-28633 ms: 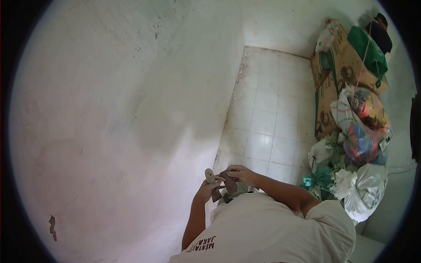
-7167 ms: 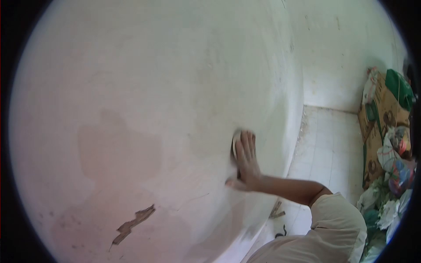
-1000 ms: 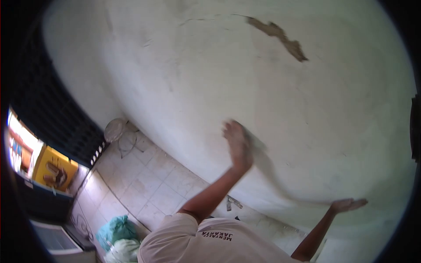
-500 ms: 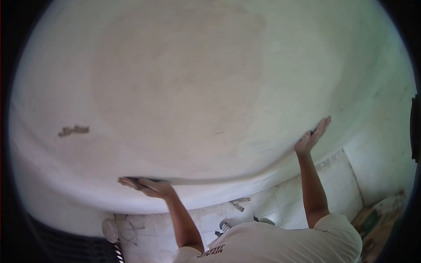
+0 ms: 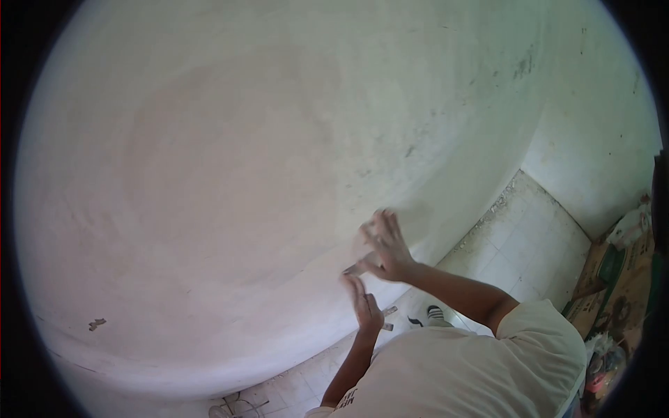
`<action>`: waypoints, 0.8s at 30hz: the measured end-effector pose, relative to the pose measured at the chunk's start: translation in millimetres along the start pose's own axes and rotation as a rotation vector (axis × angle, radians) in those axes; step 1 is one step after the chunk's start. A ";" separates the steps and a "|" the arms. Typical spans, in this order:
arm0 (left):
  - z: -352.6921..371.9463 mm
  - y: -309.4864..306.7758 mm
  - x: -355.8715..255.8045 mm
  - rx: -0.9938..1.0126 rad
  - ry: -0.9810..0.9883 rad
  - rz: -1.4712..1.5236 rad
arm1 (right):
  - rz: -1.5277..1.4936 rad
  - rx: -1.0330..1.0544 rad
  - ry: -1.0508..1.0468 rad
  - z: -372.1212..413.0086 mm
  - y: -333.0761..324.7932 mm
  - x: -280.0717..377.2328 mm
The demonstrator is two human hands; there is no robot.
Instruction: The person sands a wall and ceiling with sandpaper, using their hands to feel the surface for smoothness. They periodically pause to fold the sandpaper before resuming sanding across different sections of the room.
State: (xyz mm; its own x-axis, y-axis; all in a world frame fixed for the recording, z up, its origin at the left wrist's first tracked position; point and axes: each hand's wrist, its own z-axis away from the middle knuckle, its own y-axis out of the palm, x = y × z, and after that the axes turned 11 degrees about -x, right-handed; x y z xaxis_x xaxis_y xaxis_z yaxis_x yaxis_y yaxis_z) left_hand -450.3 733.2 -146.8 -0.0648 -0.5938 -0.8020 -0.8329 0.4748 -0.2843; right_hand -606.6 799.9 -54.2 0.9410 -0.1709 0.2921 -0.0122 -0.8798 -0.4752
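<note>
My right hand (image 5: 387, 245) is raised against the white plastered wall (image 5: 230, 174) with its fingers spread. Its thumb pinches a thin grey sheet, apparently sandpaper (image 5: 353, 268), which sticks out to the left. My left hand (image 5: 363, 304) is just below, flat and upright, palm toward the wall, with its fingertips close to that sheet. Both hands are blurred by motion. Whether the left fingertips touch the sheet I cannot tell.
A small chipped patch (image 5: 95, 324) marks the wall at lower left. The tiled floor (image 5: 529, 244) runs to the corner at right, where cardboard boxes and bags (image 5: 617, 279) are piled. A small metal tool (image 5: 387, 318) and my sandalled foot (image 5: 436, 315) are on the floor below.
Half a second ago my hands were wide apart, flat on the wall. Now they have come together in front of me, and the view has swung toward the room's right corner.
</note>
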 end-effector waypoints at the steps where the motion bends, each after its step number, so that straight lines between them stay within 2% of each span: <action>1: 12.3 1.7 1.8 0.208 -0.186 0.067 | -0.046 0.163 0.022 14.0 -16.5 -1.4; 2: 25.2 4.7 5.8 0.413 -0.371 0.131 | -0.094 0.321 0.042 31.5 -33.8 -8.3; 3: 45.1 26.3 5.4 0.124 -0.504 0.367 | -0.359 0.325 0.268 56.2 -40.3 -14.0; 4: 38.9 36.0 -6.8 0.095 -0.672 0.565 | -0.627 0.320 0.491 81.4 -44.9 -22.8; 6: 20.7 47.7 -50.9 0.029 -1.012 0.959 | -1.006 0.670 1.048 120.4 -56.3 -47.8; 7: 10.4 51.5 -68.6 0.104 -1.013 0.996 | -1.045 0.805 1.106 123.3 -66.7 -58.0; 9: 11.0 73.6 -55.9 0.163 -0.935 0.879 | -1.115 1.087 1.215 129.2 -85.9 -74.9; 12: 10.3 102.3 -46.0 0.218 -0.761 0.671 | -1.351 0.873 1.344 132.0 -94.6 -84.8; 13: 5.7 108.5 -46.0 0.223 -0.677 0.611 | -1.326 0.770 1.358 139.3 -90.1 -93.1; 15: -4.6 117.4 -48.8 0.208 -0.537 0.517 | -1.290 0.663 1.284 138.3 -96.2 -116.4; 16: -11.4 112.3 -44.3 0.261 -0.445 0.374 | -1.273 0.610 1.245 132.2 -101.9 -125.5; 18: -15.8 113.7 -58.3 -0.025 -0.399 0.405 | -0.967 0.472 1.081 123.3 -110.7 -154.0; 19: -19.3 106.8 -59.6 -0.153 -0.451 0.456 | -0.972 0.399 1.094 115.8 -117.4 -168.1; 20: -22.8 98.5 -56.3 -0.220 -0.345 0.414 | -0.977 0.326 1.107 106.2 -124.7 -182.8; 22: -40.6 78.9 -71.1 -0.359 -0.011 0.167 | -0.772 0.187 0.938 75.6 -153.6 -204.9; 24: -56.7 53.2 -76.0 -0.558 0.222 -0.056 | -0.478 -0.036 0.893 39.1 -186.1 -226.3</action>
State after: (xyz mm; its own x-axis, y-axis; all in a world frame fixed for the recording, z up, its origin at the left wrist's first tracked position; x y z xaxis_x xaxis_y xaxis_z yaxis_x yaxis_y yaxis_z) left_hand -520.8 766.8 -71.1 -0.0753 -0.7579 -0.6480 -0.9971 0.0617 0.0437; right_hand -804.0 1019.7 -64.3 0.2536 -0.0538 0.9658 0.2752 -0.9532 -0.1254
